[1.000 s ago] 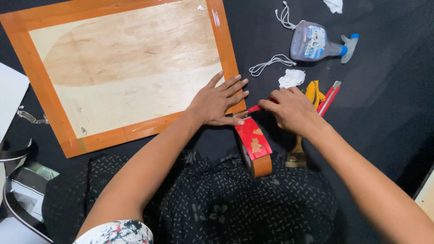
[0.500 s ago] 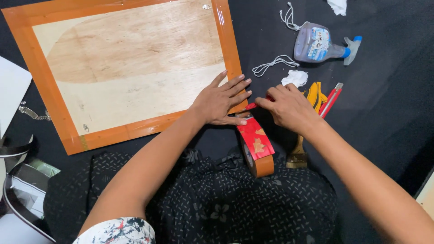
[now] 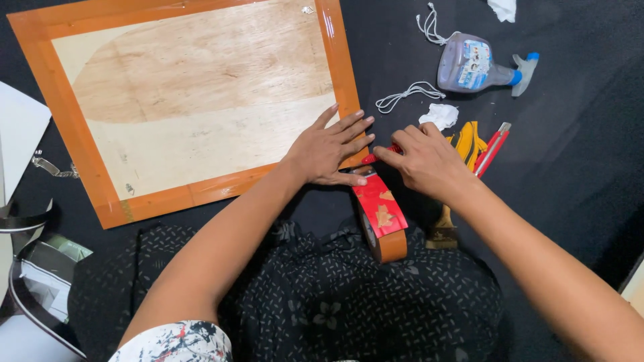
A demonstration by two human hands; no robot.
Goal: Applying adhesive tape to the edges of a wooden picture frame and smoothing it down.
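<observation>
A big rectangular plywood board, its edges bound in glossy orange tape, fills the upper left of the view, lying flat on a black cloth surface. Down below, the person's lap shows in a dark patterned garment, and at the far left sits a curl of grey strapping over white paper. Now to the action at the board's lower right corner: the left hand lies flat with fingers spread wide, palm pressing on the taped corner, thumb reaching toward the tape. The right hand is closed around a slim red-handled cutter, only its red tip peeking out from under the fingers, right at the board's corner and just beside the left fingertips. Below both hands stands the roll of orange-brown packing tape in a red dispenser, a strip running up from it to the corner. Right of the right hand lie a yellow tool and a red and white pen-like stick, side by side, with a wooden-handled brush partly hidden under the wrist. Further up rests a clear spray bottle with a blue nozzle on its side, near a loop of white string and a crumpled white tissue.
</observation>
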